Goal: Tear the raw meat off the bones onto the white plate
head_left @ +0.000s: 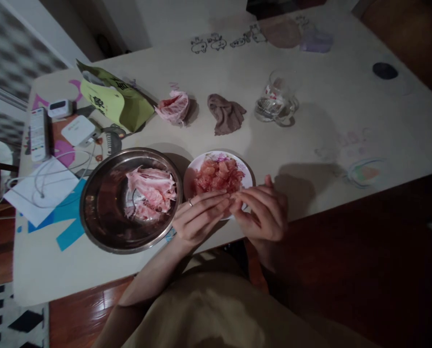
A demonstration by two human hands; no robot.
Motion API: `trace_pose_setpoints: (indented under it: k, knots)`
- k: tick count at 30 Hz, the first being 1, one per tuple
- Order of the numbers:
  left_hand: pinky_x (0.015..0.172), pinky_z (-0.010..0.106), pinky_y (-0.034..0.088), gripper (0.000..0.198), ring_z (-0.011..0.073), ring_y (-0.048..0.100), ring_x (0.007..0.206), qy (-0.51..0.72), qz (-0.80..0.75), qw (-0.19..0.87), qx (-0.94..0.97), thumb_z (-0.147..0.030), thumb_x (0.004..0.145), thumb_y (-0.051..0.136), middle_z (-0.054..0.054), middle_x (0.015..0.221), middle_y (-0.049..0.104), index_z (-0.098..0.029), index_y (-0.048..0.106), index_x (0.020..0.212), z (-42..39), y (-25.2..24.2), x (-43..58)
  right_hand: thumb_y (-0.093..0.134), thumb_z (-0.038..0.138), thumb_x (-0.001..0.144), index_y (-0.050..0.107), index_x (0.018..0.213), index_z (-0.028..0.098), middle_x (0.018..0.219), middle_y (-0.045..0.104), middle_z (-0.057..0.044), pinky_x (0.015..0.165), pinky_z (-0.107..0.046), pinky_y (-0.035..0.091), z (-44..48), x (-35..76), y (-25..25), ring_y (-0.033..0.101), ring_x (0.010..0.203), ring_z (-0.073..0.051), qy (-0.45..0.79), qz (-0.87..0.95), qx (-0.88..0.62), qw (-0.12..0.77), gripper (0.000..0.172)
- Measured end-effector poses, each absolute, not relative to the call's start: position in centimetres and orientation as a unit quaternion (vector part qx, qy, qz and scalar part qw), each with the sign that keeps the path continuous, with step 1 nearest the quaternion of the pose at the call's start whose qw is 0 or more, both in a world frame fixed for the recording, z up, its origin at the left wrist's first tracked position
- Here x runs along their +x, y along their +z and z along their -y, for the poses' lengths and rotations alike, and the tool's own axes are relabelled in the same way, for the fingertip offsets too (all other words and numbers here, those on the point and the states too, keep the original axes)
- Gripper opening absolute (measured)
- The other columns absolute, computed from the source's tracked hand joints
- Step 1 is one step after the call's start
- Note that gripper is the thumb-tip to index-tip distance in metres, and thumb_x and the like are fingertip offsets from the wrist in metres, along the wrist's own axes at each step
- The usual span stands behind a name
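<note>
Both hands are working close together above the near side of a round white plate with purple-pink pattern [189,180]. The left hand [197,220], which is wearing a thin ring, is bending its fingers inward, and the right hand [262,212] is bringing its thumb and fingertips narrowly together against it. Perhaps they are pinching something small and pale between them, but the fingers are covering it, so I cannot tell what it is, or which hand is holding it.

The loose, wet-looking, orange-pink pieces of fruit pulp [219,175] are lying heaped in the plate, just beyond the fingertips. To the left, a wide, shiny steel bowl [93,203] is holding torn pink-white peels [152,188]. Farther back, a partly peeled pink fruit portion [175,107] is resting on the pale table [339,106], near a crumpled brown cloth [226,115].

In my judgement, the main risk is coming from soft pulp: if the fingertips are pressing too hard, a piece could burst and drip. The hands are hanging near the table edge, so a slipping bit could fall to the floor. A wrist pushing down on the plate rim could also be tipping it.
</note>
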State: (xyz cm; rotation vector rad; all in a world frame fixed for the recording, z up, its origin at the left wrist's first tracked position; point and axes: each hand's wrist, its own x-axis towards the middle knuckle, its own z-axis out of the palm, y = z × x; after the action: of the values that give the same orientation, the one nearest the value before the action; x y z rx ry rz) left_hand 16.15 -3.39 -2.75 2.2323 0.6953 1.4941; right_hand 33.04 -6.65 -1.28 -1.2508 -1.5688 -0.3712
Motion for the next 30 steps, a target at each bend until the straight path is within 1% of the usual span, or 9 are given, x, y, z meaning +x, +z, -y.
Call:
trace_pose_setpoints:
  k: [3,6,10,15,19,24,27,30]
  knots:
    - [0.093,0.041,0.07,0.044,0.0249,0.079,0.113,0.527,-0.251,0.193,0.789,-0.009,0.092,0.074,0.007,0.12,0.08,-0.023,0.069,0.134,3.4,-2.7,16.1,0.076,0.011,0.09,0.073,0.115,0.027,0.094,0.079,0.001,0.114,-0.051,0.059,6.3,33.1,-0.7,0.074,0.09,-0.018,-0.139,0.633,-0.53,0.547,0.029]
    - [0.097,0.042,0.069,0.045,0.0243,0.079,0.113,0.532,-0.287,0.179,0.776,-0.007,0.093,0.073,0.006,0.121,0.08,-0.023,0.068,0.135,3.1,-2.3,16.5,0.074,0.013,0.092,0.073,0.111,0.028,0.092,0.078,0.002,0.117,-0.054,0.056,5.9,33.0,-0.4,0.075,0.085,-0.017,-0.109,0.634,-0.522,0.56,0.024]
    - [0.104,0.043,0.065,0.043,0.024,0.075,0.121,0.523,-0.325,0.195,0.763,-0.008,0.093,0.072,0.007,0.124,0.079,-0.023,0.069,0.134,2.6,-1.8,17.4,0.074,0.011,0.092,0.073,0.106,0.026,0.092,0.079,0.001,0.113,-0.051,0.059,5.5,32.8,-0.8,0.075,0.087,-0.017,-0.093,0.624,-0.528,0.568,0.021]
    - [0.111,0.047,0.06,0.043,0.0255,0.071,0.127,0.508,-0.318,0.236,0.765,-0.009,0.093,0.072,0.01,0.13,0.077,-0.021,0.069,0.134,2.6,-1.7,17.7,0.074,0.007,0.09,0.073,0.103,0.023,0.091,0.079,-0.001,0.109,-0.048,0.061,5.4,33.1,-1.8,0.075,0.083,-0.016,-0.089,0.635,-0.522,0.562,0.02]
    - [0.111,0.046,0.058,0.038,0.025,0.07,0.128,0.494,-0.32,0.262,0.765,-0.013,0.095,0.072,0.008,0.125,0.079,-0.022,0.071,0.132,2.7,-1.8,17.5,0.075,0.008,0.091,0.073,0.106,0.022,0.093,0.08,-0.002,0.106,-0.046,0.062,5.7,33.3,-2.4,0.076,0.085,-0.017,-0.087,0.651,-0.512,0.554,0.021]
    - [0.112,0.043,0.057,0.025,0.0231,0.069,0.126,0.476,-0.333,0.287,0.761,-0.014,0.096,0.07,0.007,0.117,0.081,-0.021,0.077,0.119,2.5,-1.7,17.3,0.074,0.009,0.093,0.073,0.112,0.023,0.097,0.081,-0.001,0.099,-0.04,0.064,6.1,33.5,-2.8,0.076,0.091,-0.018,-0.086,0.673,-0.498,0.54,0.024]
    - [0.112,0.044,0.056,0.02,0.0235,0.069,0.125,0.472,-0.329,0.281,0.768,-0.015,0.096,0.072,0.006,0.112,0.082,-0.02,0.077,0.114,2.4,-1.8,17.1,0.076,0.009,0.092,0.074,0.112,0.021,0.097,0.082,-0.002,0.098,-0.039,0.065,6.2,33.6,-2.9,0.076,0.091,-0.018,-0.09,0.682,-0.49,0.536,0.024]
    - [0.109,0.044,0.058,0.021,0.0243,0.07,0.125,0.48,-0.319,0.255,0.777,-0.017,0.096,0.073,0.006,0.11,0.082,-0.021,0.077,0.115,2.6,-2.0,17.0,0.076,0.008,0.091,0.074,0.111,0.018,0.096,0.081,-0.003,0.099,-0.039,0.066,6.4,33.6,-2.7,0.076,0.089,-0.018,-0.1,0.688,-0.484,0.532,0.023]
